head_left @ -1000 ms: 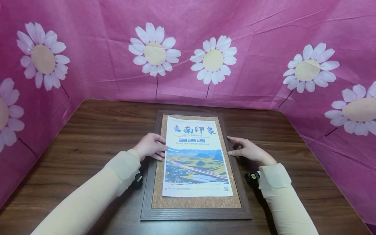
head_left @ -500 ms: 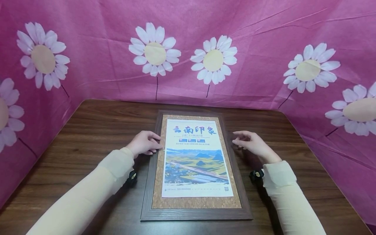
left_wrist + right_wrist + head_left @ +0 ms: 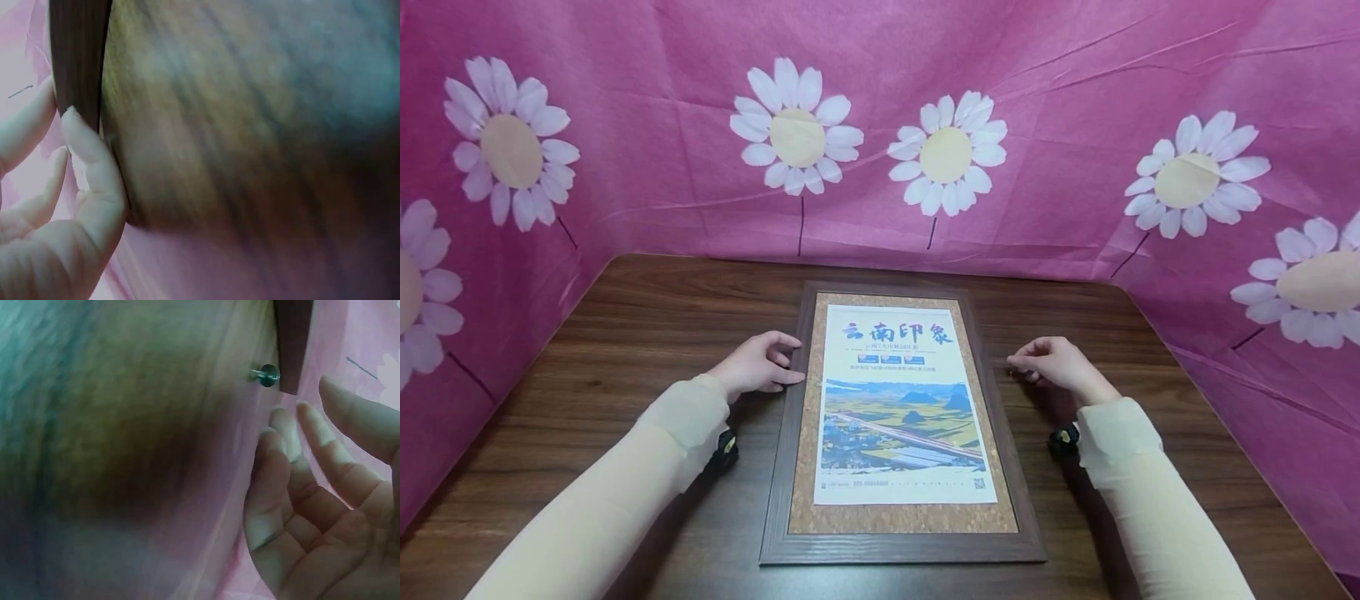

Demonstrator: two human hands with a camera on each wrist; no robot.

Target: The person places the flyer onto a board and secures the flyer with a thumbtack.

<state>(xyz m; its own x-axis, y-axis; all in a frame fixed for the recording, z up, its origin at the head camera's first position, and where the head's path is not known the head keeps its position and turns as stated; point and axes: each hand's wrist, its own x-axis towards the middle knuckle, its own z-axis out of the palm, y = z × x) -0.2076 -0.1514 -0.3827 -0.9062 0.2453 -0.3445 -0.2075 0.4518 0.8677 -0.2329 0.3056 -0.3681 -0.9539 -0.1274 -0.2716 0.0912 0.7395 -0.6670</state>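
Note:
A printed poster (image 3: 906,433) with Chinese lettering and a landscape picture lies flat on a cork board (image 3: 902,518) in a dark wooden frame (image 3: 902,547). At the frame's left side, my left hand (image 3: 754,364) has its thumb and fingertips right at the rim, fingers extended. Beyond the right side, my right hand (image 3: 1056,367) hovers low over the table, its fingers loosely bent. In the right wrist view, that right hand (image 3: 325,506) holds nothing visible between thumb and fingers. Just past its fingertips a small shiny push pin (image 3: 269,375) lies on the table near the frame.
The frame stands on a dark wood-grain table (image 3: 685,308). A pink cloth (image 3: 677,167) printed with white daisies hangs around the table's back and sides. Each wrist carries a small black camera, such as the right wrist camera (image 3: 1063,440).
Both hands have drawn outward from the poster, the left to the left and the right to the right. The poster's top edge, raised earlier, now lies flatter on the cork.

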